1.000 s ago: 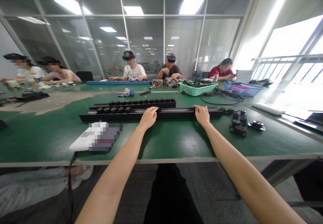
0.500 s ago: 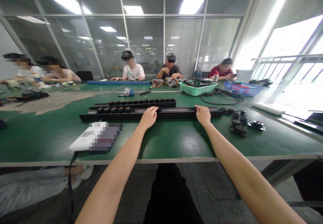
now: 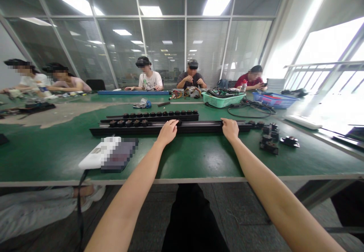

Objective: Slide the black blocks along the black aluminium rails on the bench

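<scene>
1. On the glossy green table (image 3: 196,159) lies the long black rail (image 3: 199,128).
2. Your left hand (image 3: 168,131) and right hand (image 3: 231,129) curl at it; whether they grip, I cannot tell.
3. Squat knobs (image 3: 129,124) line its left.

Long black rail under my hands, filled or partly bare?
Partly bare: black parts sit left on the rail, whose strip shows uncovered between left hand and right hand.

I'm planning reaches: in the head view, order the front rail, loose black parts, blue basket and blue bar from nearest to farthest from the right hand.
1. Front rail, at the right hand.
2. Loose black parts, by the rail's right end.
3. Blue basket, farther back, right.
4. Blue bar, far back, left.
</scene>
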`<state>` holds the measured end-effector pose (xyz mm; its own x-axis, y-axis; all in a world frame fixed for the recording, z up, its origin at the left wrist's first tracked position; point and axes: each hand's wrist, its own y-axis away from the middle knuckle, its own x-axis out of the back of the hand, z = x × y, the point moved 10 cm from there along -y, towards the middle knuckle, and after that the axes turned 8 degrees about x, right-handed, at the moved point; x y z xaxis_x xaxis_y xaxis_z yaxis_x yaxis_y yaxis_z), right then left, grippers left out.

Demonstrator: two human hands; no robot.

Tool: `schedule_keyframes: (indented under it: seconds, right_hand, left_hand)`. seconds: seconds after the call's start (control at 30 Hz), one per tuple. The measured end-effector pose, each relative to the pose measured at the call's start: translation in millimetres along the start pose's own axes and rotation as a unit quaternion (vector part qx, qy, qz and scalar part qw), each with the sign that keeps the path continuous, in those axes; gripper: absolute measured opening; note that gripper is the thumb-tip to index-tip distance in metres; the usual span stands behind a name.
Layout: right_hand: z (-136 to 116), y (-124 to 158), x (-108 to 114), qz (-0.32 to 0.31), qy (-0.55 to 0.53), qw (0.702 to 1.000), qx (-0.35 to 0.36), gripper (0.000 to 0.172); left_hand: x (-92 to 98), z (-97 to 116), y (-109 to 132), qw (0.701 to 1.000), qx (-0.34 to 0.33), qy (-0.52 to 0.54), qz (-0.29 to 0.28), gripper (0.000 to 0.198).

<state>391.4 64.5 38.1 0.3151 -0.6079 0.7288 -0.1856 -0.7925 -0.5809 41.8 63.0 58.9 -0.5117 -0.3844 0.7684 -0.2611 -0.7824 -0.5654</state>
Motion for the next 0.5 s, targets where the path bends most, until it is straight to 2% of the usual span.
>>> schedule_keyframes:
  seconds: [0.5]
  right_hand:
    - [5.2,-1.5,0.9,0.004,0.005,1.0,-0.002,0.051]
  left_hand:
    - [0.5,-0.4,-0.3,1.0,-0.001,0.002,0.003,0.044]
